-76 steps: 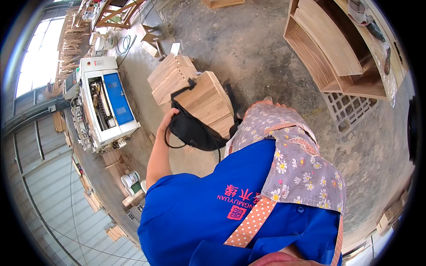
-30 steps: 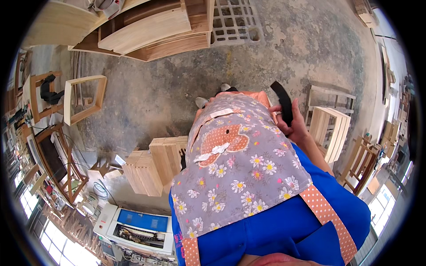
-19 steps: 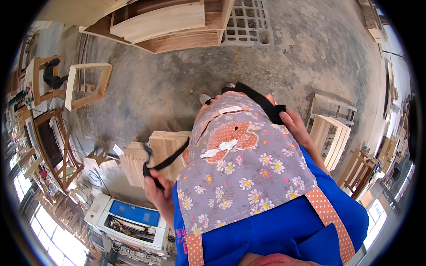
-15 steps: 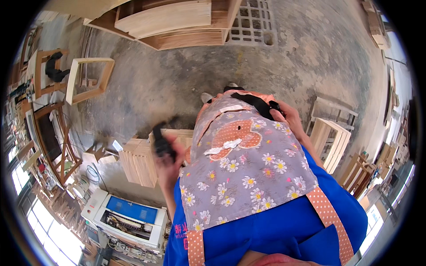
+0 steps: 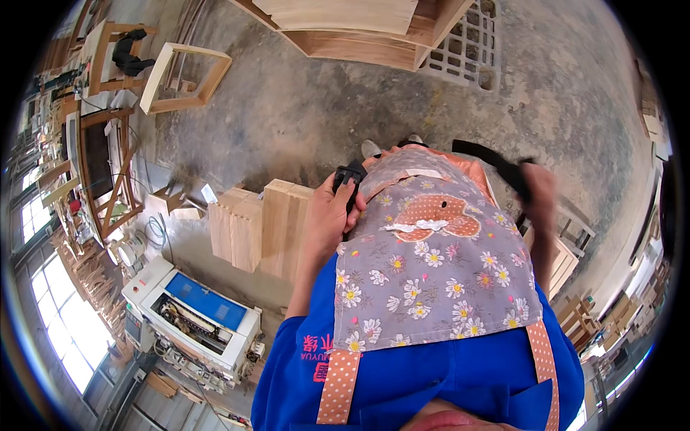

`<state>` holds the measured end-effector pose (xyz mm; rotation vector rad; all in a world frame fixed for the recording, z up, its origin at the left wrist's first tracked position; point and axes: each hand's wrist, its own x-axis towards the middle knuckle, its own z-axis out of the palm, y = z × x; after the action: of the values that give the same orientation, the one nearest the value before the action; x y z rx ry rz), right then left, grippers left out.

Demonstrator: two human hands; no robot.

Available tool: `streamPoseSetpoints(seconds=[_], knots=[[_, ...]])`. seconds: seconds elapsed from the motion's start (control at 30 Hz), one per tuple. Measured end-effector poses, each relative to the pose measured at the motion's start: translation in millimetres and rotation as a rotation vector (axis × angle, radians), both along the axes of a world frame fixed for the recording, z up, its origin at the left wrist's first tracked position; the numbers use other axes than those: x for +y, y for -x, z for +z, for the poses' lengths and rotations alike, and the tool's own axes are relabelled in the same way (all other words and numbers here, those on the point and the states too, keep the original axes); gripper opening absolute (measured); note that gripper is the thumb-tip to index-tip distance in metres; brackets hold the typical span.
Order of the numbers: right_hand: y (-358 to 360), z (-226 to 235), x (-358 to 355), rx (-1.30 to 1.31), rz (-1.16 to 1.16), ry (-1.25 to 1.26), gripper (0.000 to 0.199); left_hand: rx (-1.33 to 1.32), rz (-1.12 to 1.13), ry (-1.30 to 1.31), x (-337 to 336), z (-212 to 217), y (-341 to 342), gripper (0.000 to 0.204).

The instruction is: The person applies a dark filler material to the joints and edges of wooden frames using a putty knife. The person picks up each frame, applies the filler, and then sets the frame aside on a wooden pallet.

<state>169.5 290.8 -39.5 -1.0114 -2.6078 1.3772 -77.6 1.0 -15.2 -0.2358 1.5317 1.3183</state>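
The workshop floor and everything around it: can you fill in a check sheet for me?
Surface: bare grey concrete floor, dusty and stained.
Job's things: a black strap with a black buckle, stretched across the flowered apron.
Clutter: stacked wooden blocks; an open wooden frame lying on the floor.
Hands: left hand grips the buckle end; right hand, blurred, is on the strap's other end.
Cables: thin leads coiled on the floor near the white and blue machine.
Surroundings: wooden shelving and a grey grid pallet at the top; windows at the left.
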Motion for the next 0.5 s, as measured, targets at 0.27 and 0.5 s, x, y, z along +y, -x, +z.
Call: streamPoseSetpoints(seconds=[0.27,0.5], knots=[[87.2,-12.5,-65.6,-0.016,0.348,0.044,0.035,0.863,-0.502,0.446,29.1,-4.0,-21.9,0.048],[94.8,1.4,-66.7,-0.061,0.043,0.738,0.047,0.972,-0.093,0.065,16.7,-33.6,-26.9,0.032]])
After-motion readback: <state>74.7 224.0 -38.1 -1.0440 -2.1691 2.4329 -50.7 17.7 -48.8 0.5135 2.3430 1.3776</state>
